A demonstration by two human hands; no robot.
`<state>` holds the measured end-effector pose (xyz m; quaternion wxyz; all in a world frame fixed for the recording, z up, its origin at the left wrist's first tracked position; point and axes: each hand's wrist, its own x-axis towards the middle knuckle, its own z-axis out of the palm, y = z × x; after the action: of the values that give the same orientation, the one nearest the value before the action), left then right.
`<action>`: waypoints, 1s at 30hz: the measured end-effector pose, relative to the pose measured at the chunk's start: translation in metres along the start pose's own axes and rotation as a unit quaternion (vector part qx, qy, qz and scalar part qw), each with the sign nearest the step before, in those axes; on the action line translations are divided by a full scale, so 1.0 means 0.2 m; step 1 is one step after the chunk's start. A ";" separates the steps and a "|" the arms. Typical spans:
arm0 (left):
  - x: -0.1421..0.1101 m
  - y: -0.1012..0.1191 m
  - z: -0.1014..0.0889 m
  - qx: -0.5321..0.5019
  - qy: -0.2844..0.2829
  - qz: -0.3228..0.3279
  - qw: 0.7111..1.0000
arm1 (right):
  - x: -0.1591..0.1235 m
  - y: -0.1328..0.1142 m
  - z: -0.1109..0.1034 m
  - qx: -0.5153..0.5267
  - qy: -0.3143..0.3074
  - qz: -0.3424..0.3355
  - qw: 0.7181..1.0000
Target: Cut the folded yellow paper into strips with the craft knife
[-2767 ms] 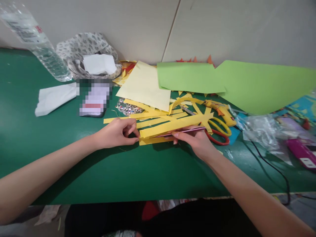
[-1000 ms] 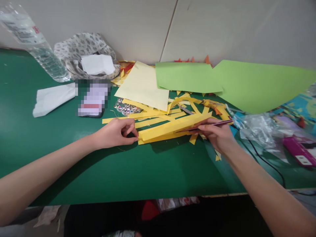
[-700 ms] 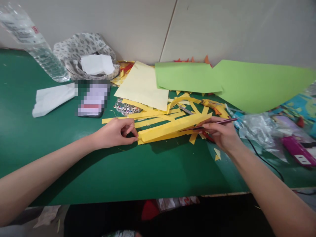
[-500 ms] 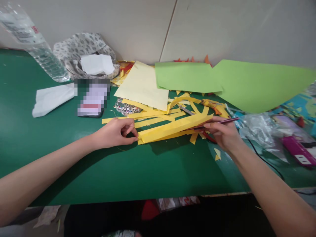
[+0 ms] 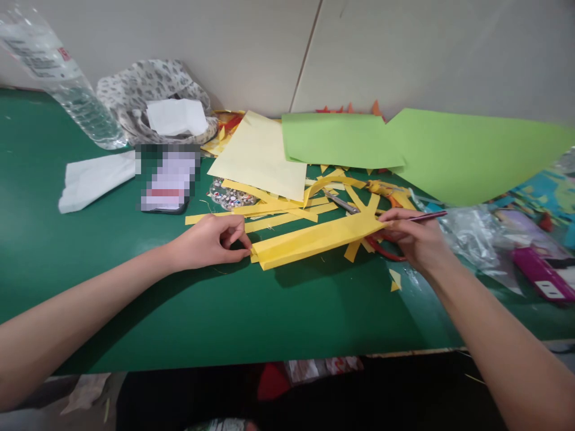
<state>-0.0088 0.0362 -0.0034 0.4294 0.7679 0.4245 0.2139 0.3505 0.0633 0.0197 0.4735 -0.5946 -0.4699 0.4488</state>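
Note:
A folded strip of yellow paper stretches between my two hands above the green table. My left hand pinches its left end between thumb and fingertips. At the other end, my right hand grips the paper with thumb and fingers. A thin dark purple pen-like stick is also in my right hand, poking out to the right. Scissors with red handles lie partly hidden behind the paper and my right hand. Cut yellow paper strips are heaped just behind the held piece.
Green paper sheets and a cream sheet lie at the back by the wall. To the left are a phone, a tissue, a plastic bottle and a spotted cloth bag. Clear plastic and a magenta box sit right.
My right hand has shifted slightly right, and the stick now points out beyond it instead of lying within the fold. The strip has turned, its lower left corner dropping. My left hand stays put.

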 end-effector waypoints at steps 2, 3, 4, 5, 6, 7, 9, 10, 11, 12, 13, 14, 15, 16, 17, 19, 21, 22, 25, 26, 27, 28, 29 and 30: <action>0.00 0.01 0.00 -0.002 -0.002 -0.006 1.000 | 0.00 -0.01 -0.01 -0.012 0.001 -0.003 1.000; 0.00 0.01 0.00 -0.003 -0.003 -0.009 1.000 | 0.00 -0.01 -0.01 -0.015 0.000 -0.005 1.000; 0.00 0.01 0.00 -0.005 -0.003 -0.011 1.000 | 0.00 -0.01 -0.01 -0.015 -0.001 -0.005 1.000; 0.00 0.01 0.00 -0.006 -0.002 -0.012 1.000 | 0.00 -0.01 -0.01 -0.014 -0.002 -0.005 1.000; 0.00 0.02 0.00 -0.007 -0.002 -0.013 1.000 | 0.00 -0.02 -0.01 -0.014 -0.002 -0.004 1.000; 0.00 0.02 0.00 -0.008 -0.001 -0.012 1.000 | -0.01 -0.02 -0.01 -0.014 -0.002 -0.004 1.000; 0.00 0.02 0.00 -0.005 0.002 -0.013 1.000 | -0.02 -0.03 -0.01 -0.016 -0.001 -0.007 1.000; 0.00 0.02 0.00 -0.004 0.003 -0.013 1.000 | -0.02 -0.03 0.00 -0.017 -0.002 -0.008 1.000; 0.00 0.02 0.00 -0.003 0.005 -0.012 1.000 | -0.03 -0.04 0.00 -0.017 -0.002 -0.008 1.000; 0.00 0.02 0.00 -0.003 0.005 -0.013 1.000 | -0.03 -0.05 0.01 -0.014 0.000 -0.004 1.000; 0.00 0.02 0.00 -0.004 0.006 -0.012 1.000 | -0.04 -0.05 0.02 -0.008 0.003 0.003 1.000; 0.00 0.02 0.00 -0.005 0.006 -0.012 1.000 | -0.05 -0.06 0.03 -0.001 0.009 0.014 1.000; 0.00 0.02 0.00 -0.004 0.006 -0.013 1.000 | -0.06 -0.07 0.04 0.009 0.017 0.025 1.000; 0.00 0.02 0.00 -0.002 0.005 -0.013 1.000 | -0.06 -0.09 0.05 0.022 0.025 0.034 0.999; 0.00 0.01 0.00 0.002 0.007 -0.014 1.000 | -0.07 -0.10 0.06 0.037 0.031 0.041 0.998; 0.00 0.01 0.00 0.018 0.013 -0.014 1.000 | -0.09 -0.12 0.08 0.069 0.038 0.044 0.996; 0.00 0.00 0.01 0.037 0.024 -0.015 0.999 | -0.11 -0.14 0.10 0.106 0.052 0.043 0.992; 0.00 0.00 0.01 0.042 0.028 -0.017 0.999 | -0.12 -0.14 0.12 0.122 0.060 0.049 0.990; 0.01 0.00 0.01 0.026 0.031 -0.029 0.999 | -0.14 -0.16 0.15 0.161 0.059 0.071 0.983; 0.01 0.00 0.01 0.010 0.027 -0.033 0.999 | -0.15 -0.16 0.16 0.161 0.043 0.079 0.983; 0.01 0.01 0.01 -0.007 0.023 -0.036 0.999 | -0.15 -0.15 0.18 0.155 0.023 0.084 0.984; 0.01 0.01 0.01 -0.023 0.018 -0.036 0.999 | -0.16 -0.15 0.19 0.144 -0.002 0.088 0.986; 0.01 0.01 0.01 -0.034 0.013 -0.035 0.999 | -0.17 -0.13 0.21 0.130 -0.027 0.090 0.987; 0.01 0.01 0.01 -0.040 0.010 -0.034 0.999 | -0.18 -0.12 0.22 0.118 -0.052 0.090 0.988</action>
<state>-0.0051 0.0361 -0.0020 0.4626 0.7330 0.4457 0.2238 0.2982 0.0375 0.0396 0.4729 -0.5504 -0.3825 0.5719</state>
